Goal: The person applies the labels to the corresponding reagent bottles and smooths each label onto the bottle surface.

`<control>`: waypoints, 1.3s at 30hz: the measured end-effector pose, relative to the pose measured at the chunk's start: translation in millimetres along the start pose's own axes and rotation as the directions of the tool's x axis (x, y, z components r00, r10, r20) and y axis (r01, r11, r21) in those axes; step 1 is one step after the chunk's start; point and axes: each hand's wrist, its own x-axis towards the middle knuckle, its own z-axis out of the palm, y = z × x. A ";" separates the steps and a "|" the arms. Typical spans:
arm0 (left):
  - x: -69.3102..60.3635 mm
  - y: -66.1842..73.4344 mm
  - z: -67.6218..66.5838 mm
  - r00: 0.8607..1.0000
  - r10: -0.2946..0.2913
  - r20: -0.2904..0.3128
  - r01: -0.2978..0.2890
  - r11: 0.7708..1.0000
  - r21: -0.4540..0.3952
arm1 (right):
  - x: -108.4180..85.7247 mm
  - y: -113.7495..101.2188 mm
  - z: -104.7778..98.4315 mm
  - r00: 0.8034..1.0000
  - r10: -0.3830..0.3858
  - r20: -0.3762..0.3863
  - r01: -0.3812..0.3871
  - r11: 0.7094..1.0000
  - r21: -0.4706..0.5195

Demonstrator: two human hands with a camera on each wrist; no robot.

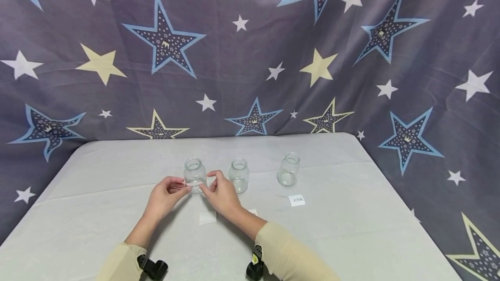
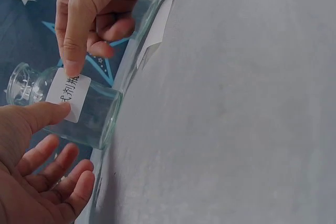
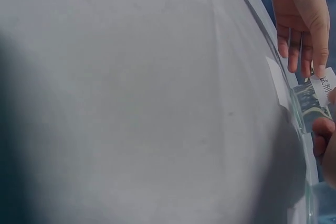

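- Standing upright on the tabletop [image 1: 343, 224], the first jar [image 1: 194, 167] is between the two hands; it is of clear glass, with a round open mouth, and one can see through it.
- On the front side of this jar lies a white label [image 2: 79, 100]. It bears black Chinese writing; "剂" reads well, the neighbouring signs are partly covered by the thumbs.
- The left hand [image 1: 161, 198] presses one end of the label with the thumb; its other fingers are loosely bent and apart from each other.
- The right hand [image 1: 224, 196] presses the opposite end with its thumb, while its other fingers are bent beside the jar. Whether they touch the glass, I cannot tell.
- Near the right hand is the middle jar [image 1: 239, 177], also of clear glass and upright.
- The third jar [image 1: 288, 173], similar in shape, is farther to the right.
- In front of the third jar lies a written card [image 1: 297, 200], white, with dark signs too small to read surely.
- A white paper [image 1: 208, 217] lies before the first jar; another paper piece [image 1: 253, 212] is partly hidden by the right forearm.
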 end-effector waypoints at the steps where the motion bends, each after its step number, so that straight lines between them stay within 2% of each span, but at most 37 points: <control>1: 0.1 -0.2 0.3 1.000 -0.001 0.003 0.001 1.000 -0.011 | -0.4 -0.1 0.2 1.000 -0.008 -0.006 0.008 1.000 0.008; 6: 1.9 -2.6 1.7 0.999 0.023 0.041 -0.020 0.997 -0.077 | 0.3 -3.2 0.8 1.000 -0.029 -0.011 0.029 0.999 0.015; 14: 3.6 -6.4 3.3 0.994 0.066 0.083 -0.058 0.993 -0.103 | 0.6 -5.2 2.0 0.997 0.033 0.073 -0.033 0.999 -0.009; 20: 3.1 -4.5 3.8 0.993 0.092 0.081 -0.080 0.987 -0.140 | 1.9 -6.5 6.6 0.999 0.006 0.038 -0.005 1.000 -0.025; 27: 3.8 -4.7 4.9 0.994 0.066 0.084 -0.054 0.990 -0.133 | 4.8 -3.2 4.3 0.999 -0.010 0.048 0.008 0.999 0.040; 33: 3.7 -4.7 4.9 0.995 0.058 0.079 -0.049 0.993 -0.111 | 4.6 1.9 0.0 0.995 -0.075 0.068 0.071 0.996 0.053; 39: 3.3 -5.4 6.9 0.996 0.044 0.078 -0.038 0.996 -0.087 | 2.7 5.3 -0.3 0.994 -0.073 0.084 0.069 0.996 0.051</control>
